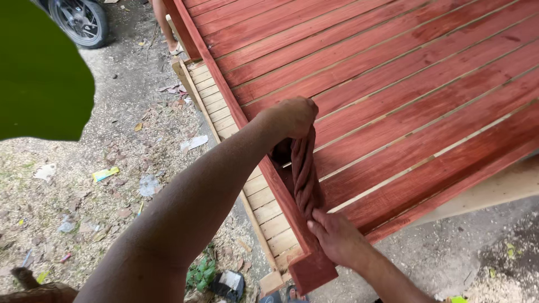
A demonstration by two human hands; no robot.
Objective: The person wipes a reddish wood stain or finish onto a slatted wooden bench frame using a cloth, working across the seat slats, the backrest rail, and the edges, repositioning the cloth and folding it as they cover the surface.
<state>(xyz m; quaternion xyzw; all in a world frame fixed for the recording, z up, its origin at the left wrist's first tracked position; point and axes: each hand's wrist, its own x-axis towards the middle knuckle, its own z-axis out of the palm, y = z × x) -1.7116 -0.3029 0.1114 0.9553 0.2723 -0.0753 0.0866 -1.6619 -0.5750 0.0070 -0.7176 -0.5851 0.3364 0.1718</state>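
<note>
— Hands first: which is nearer?
— Right hand (337, 238), at the near corner of the red-stained slatted frame (404, 95), fingers closed on the lower end of a twisted dark-red cloth (306, 174).
— And the other?
— Left hand (292, 116), farther along the frame's side rail, fist clamped on the cloth's upper end; the cloth lies wrung tight between them, against the rail.
— Any packages?
— Left of the frame, a yellow-green wrapper (105, 174) and a pale paper scrap (194, 143) on the sawdust-strewn ground (73, 202); beyond, a wheel (81, 19).

A green patch (39, 67) blots out the top-left corner. The wheel (80, 19) and someone's leg (164, 25) run off the top edge. The left hand's (292, 116) fingers hide behind the rag (305, 177).
</note>
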